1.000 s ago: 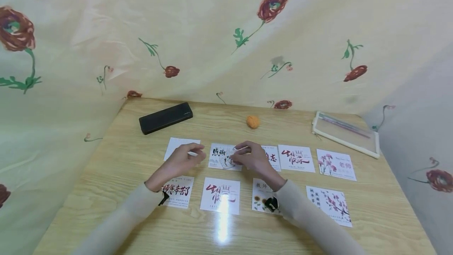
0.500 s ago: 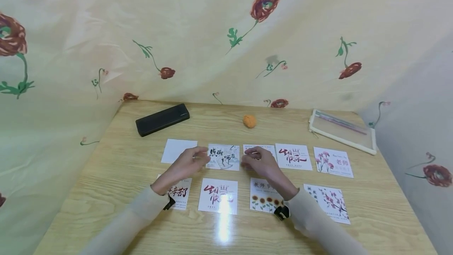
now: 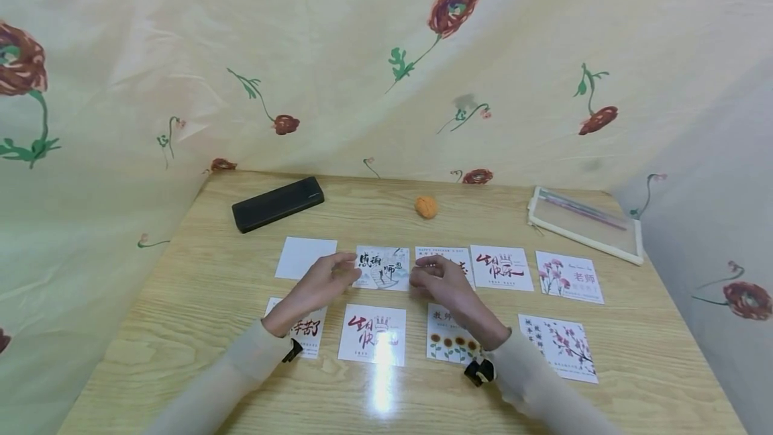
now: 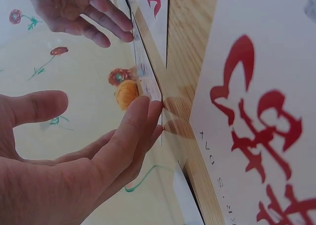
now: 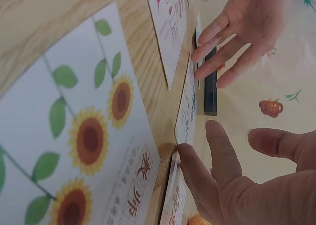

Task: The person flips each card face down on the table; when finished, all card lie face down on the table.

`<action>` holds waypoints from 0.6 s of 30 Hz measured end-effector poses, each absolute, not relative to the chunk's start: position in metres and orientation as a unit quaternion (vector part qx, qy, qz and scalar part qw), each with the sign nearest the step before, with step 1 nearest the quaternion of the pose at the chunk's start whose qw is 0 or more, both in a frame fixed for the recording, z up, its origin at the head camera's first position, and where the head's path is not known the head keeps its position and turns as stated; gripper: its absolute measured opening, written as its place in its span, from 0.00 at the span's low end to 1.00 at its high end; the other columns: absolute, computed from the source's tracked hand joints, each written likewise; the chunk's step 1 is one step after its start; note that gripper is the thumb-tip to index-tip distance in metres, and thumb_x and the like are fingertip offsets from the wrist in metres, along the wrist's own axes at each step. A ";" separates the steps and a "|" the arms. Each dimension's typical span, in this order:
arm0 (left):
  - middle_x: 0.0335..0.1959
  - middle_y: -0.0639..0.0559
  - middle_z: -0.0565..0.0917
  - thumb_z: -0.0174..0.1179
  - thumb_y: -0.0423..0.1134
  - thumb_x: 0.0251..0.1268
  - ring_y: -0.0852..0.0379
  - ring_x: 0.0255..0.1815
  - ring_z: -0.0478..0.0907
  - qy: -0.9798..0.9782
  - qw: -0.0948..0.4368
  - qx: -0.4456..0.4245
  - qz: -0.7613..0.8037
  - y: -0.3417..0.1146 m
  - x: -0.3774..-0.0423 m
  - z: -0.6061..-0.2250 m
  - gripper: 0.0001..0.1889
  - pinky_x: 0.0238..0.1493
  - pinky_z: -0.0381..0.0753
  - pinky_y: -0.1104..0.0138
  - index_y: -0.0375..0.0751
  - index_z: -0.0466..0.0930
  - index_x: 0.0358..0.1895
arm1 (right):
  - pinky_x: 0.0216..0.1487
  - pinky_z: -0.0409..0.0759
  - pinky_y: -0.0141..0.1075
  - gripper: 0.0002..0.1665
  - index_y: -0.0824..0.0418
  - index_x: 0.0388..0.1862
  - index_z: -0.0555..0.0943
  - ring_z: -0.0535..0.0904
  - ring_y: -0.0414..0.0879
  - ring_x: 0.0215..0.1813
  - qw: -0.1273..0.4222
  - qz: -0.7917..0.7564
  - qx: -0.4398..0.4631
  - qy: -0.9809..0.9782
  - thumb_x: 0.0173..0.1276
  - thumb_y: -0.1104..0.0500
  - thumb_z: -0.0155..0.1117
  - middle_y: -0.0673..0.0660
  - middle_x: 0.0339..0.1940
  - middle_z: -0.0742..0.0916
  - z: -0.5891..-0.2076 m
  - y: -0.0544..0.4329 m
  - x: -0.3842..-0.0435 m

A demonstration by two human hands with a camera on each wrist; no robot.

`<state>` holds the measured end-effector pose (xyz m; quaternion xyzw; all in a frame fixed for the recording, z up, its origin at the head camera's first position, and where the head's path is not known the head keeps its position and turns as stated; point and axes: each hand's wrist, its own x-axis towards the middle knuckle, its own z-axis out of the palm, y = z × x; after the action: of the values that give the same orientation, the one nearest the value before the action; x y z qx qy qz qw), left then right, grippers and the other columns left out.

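A square card with black brush writing and a grey landscape [image 3: 383, 268] lies flat on the wooden table, between my two hands. At its left edge are the fingertips of my left hand [image 3: 323, 280], thumb spread away from the fingers in the left wrist view. My right hand [image 3: 443, 284] is at its right edge, over part of a red-lettered card [image 3: 461, 257]; in the right wrist view a fingertip [image 5: 183, 148] meets the landscape card's corner. Neither hand grips anything. Under the right wrist lies a sunflower card [image 3: 443, 341], partly covered.
Several other cards lie in two rows, among them a blank white one [image 3: 304, 257] and a blossom card [image 3: 561, 348]. Behind them are a black case [image 3: 278, 205], an orange ball-like object [image 3: 426, 207] and a white-edged mesh pouch [image 3: 586, 223]. A flowered curtain [image 3: 338, 72] backs the table.
My right hand has moved right, off the landscape card to its right edge, uncovering its writing. The left hand has shifted slightly right towards its left edge. The head view has turned slightly.
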<state>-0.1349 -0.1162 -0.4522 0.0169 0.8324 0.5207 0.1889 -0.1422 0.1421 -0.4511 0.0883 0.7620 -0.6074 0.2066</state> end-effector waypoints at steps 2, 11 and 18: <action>0.70 0.37 0.77 0.55 0.46 0.80 0.39 0.67 0.80 0.832 0.190 0.015 0.521 -0.115 -0.134 -0.453 0.29 0.64 0.84 0.50 0.38 0.67 0.78 | 0.59 0.88 0.43 0.27 0.66 0.71 0.72 0.88 0.55 0.54 0.212 -0.616 0.094 0.753 0.77 0.61 0.62 0.69 0.61 0.83 -0.450 0.141 -0.142; 0.69 0.37 0.77 0.55 0.44 0.80 0.34 0.72 0.75 0.839 0.174 0.020 0.516 -0.113 -0.132 -0.452 0.28 0.62 0.85 0.50 0.37 0.69 0.77 | 0.57 0.89 0.40 0.29 0.67 0.74 0.69 0.87 0.57 0.58 0.221 -0.629 0.099 0.739 0.79 0.59 0.61 0.71 0.64 0.83 -0.448 0.139 -0.141; 0.71 0.36 0.76 0.55 0.44 0.81 0.34 0.71 0.75 0.834 0.176 0.021 0.523 -0.114 -0.131 -0.454 0.28 0.63 0.85 0.50 0.36 0.68 0.77 | 0.55 0.89 0.39 0.32 0.66 0.77 0.66 0.86 0.59 0.59 0.219 -0.649 0.109 0.720 0.79 0.60 0.61 0.72 0.64 0.81 -0.449 0.136 -0.142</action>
<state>-0.1307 -0.1141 -0.4536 0.0211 0.8336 0.5232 0.1758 -0.1423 0.1363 -0.4491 0.1089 0.7202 -0.6493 0.2188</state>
